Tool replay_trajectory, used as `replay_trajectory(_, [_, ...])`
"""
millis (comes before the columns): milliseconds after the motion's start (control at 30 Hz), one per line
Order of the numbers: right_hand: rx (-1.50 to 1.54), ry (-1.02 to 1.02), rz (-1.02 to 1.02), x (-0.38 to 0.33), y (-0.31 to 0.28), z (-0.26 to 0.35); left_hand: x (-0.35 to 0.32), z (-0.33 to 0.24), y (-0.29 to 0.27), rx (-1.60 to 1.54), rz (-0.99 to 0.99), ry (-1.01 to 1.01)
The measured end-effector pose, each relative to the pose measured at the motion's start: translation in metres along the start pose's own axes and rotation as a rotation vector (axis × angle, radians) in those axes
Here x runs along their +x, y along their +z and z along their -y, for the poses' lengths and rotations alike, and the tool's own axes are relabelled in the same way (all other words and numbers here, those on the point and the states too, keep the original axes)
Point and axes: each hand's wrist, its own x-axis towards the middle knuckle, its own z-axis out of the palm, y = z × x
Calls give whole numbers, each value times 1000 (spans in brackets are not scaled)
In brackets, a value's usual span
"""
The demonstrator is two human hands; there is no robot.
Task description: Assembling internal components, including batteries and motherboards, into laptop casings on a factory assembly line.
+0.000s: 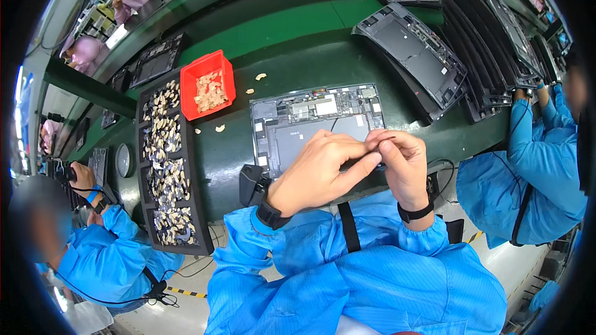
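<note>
My left hand (pixel 332 158) and my right hand (pixel 405 164) meet above the lower right part of an opened laptop base (pixel 282 139). The fingers of both are pinched close together. A sliver of something dark shows between the fingertips, too small and covered to name. The base lies flat on the green bench, with its circuit board along the far side and a dark battery block nearer me. My hands and forearms hide its lower right corner.
Left of the base stand a red bin (pixel 229 77) of small tan pieces and a long black compartment tray (pixel 200 226) of small black-and-cream parts. A few tan bits (pixel 261 77) lie loose. More laptop bases (pixel 422 56) are stacked at right. Co-workers in blue flank me.
</note>
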Motion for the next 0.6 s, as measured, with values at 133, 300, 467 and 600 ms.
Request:
replay_trajectory(133, [14, 8, -135, -7, -30, 8, 7, 35, -19, 559, -170, 7])
replay_trajectory(300, [-349, 117, -119, -10, -45, 25, -4, 59, -34, 710, -96, -286])
replay_trajectory(467, [-407, 235, -138, -9, -35, 34, -35, -12, -15, 623, 152, -636])
replay_trajectory(600, [-619, 261, -108, 4, -22, 30, -36, 4, -1, 644, 39, -248])
